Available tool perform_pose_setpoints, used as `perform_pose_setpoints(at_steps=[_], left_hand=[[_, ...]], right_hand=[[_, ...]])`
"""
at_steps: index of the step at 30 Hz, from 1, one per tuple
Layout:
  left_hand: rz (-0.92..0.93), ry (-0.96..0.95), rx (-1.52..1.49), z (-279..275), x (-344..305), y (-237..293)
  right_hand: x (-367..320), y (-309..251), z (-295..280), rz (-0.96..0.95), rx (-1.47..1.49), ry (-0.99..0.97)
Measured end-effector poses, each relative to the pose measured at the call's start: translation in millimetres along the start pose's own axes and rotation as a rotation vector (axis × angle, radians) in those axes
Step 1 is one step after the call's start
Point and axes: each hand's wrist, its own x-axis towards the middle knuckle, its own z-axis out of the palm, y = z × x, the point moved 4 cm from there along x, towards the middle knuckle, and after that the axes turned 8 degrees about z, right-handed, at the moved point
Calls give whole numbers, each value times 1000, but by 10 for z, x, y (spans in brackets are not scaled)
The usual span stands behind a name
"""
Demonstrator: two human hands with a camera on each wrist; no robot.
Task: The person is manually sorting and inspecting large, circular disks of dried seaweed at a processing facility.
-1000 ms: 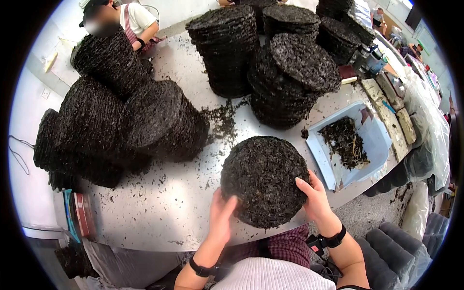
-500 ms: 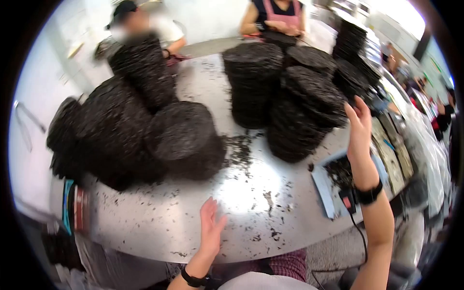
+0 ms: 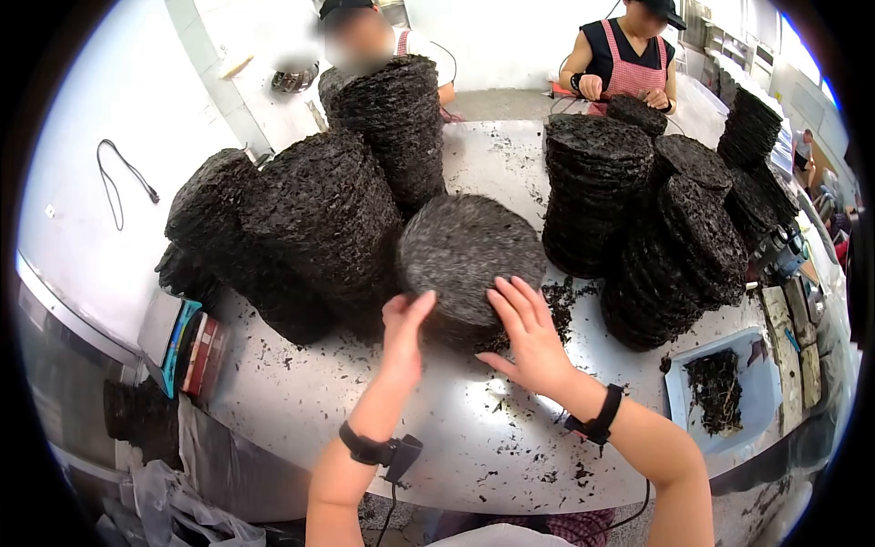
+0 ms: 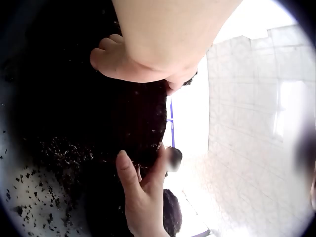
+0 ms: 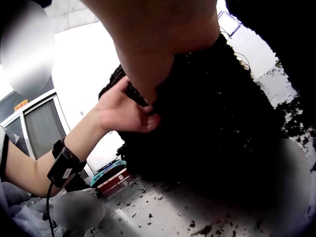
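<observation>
A round stack of dark, flaky sheets [image 3: 469, 242] stands near the middle of the table in the head view, its top slightly blurred. Against its left front edge rests my left hand [image 3: 404, 335], thumb raised and the other fingers partly hidden. My right hand [image 3: 535, 345] lies on its right front edge with fingers extended and thumb low. In the left wrist view my left hand [image 4: 143, 54] is close above the dark stack [image 4: 118, 118], with my right hand [image 4: 143, 197] opposite. The right wrist view shows my left hand's [image 5: 123, 112] fingertips bent against the dark material.
More stacks stand at left [image 3: 319, 201] and right [image 3: 597, 187]. A blue tray [image 3: 679, 401] with dark scraps sits at the right. Red and teal boxes [image 3: 196, 351] are at the left edge. Loose flakes litter the table [image 3: 437, 456]. Two people sit across it.
The round sheet-like piece held a second ago is out of my hands. Both hands, apart half a second ago, now touch the front stack. The head view has turned left.
</observation>
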Motion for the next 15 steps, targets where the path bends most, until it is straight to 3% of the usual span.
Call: perform_pose_setpoints(at_steps=[1,3,5,8,11,13,15], left_hand=[[92,15,27,97,-58,15],[433,-135,37,349,-223,150],[473,-224,-142,599,-560,340],[509,-297,-154,656,-979,188],[249,-318,-267,625,-1551,-4],[145,-440,-146,467,-1859,-381],[-178,-437,-193,428,-2154,-586]], right_hand=[[-72,55,-28,18,73,33],[-244,98,-111,15,175,100],[-414,109,-231,5,233,177],[-819,33,-377,-4,231,197],[-1442,-89,-441,56,224,184],[-1922,-142,-379,184,314,176],[-2228,-174,-344,385,174,24]])
